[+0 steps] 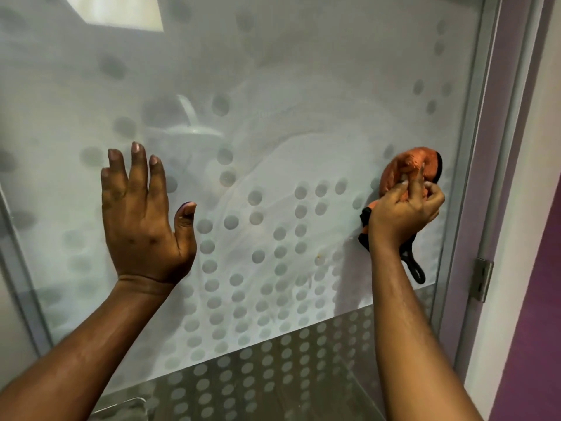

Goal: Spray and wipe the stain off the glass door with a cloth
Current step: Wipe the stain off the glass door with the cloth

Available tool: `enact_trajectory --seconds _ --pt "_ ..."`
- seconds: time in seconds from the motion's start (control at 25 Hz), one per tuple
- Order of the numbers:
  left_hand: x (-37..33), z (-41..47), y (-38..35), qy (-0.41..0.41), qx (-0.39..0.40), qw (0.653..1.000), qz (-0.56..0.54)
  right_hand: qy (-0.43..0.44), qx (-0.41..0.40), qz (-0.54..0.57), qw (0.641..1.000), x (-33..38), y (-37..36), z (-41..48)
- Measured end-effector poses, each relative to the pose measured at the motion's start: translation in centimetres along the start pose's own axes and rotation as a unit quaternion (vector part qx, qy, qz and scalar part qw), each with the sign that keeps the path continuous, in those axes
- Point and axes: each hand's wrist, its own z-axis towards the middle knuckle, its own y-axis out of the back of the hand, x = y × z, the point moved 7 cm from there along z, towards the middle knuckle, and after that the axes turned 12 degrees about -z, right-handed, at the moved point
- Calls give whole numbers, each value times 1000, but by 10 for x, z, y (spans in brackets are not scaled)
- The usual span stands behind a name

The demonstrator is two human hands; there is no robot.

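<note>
A frosted glass door (273, 71) with a pattern of round dots fills the view. Wet curved wipe streaks run across its middle. A small yellowish speck (318, 255) sits on the glass left of my right forearm. My left hand (145, 217) rests flat on the glass with its fingers spread, holding nothing. My right hand (406, 211) presses a bunched orange cloth (406, 167) with black trim against the glass near the door's right edge. A black loop of the cloth hangs below my wrist. No spray bottle is in view.
A grey metal frame (473, 177) borders the door on the right, with a metal hinge (482, 279) low down. Beyond it stands a purple and white wall (540, 268). The door's lower band (273, 375) is clearer glass with dots.
</note>
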Motion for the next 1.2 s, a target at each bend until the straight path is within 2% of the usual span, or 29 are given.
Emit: enact_trajectory --seconds 0.08,0.2,0.28,0.36,0.44,0.56,0.68,0.8,0.88,1.08,1.2 --pt "-1 0 -1 0 4 1000 -4 -16 5 8 1000 -15 6 -14" --pt "-1 1 -4 -1 12 1000 -4 28 17 22 999 -25 17 -42" --pt "-2 0 -4 -4 15 1000 -7 93 26 21 995 -28 25 -72" --pt "-1 -1 -4 -6 16 1000 -11 194 54 37 979 -22 31 -112" --pt "-1 0 -3 -7 16 1000 -23 309 84 56 946 -6 37 -154" --pt "-2 2 0 -8 11 999 -41 476 105 75 870 27 42 -204" --pt "1 2 3 -5 1 998 -64 575 94 78 809 51 44 -226" --pt "4 0 2 1 -5 997 -78 628 56 71 773 72 38 -220" --pt "5 1 1 0 -4 997 -71 640 58 78 762 91 31 -210" --pt "7 -2 -2 -12 -3 999 -43 622 53 108 774 142 27 -185" --pt "6 -2 -3 -6 -2 999 -33 581 28 118 805 178 24 -159"
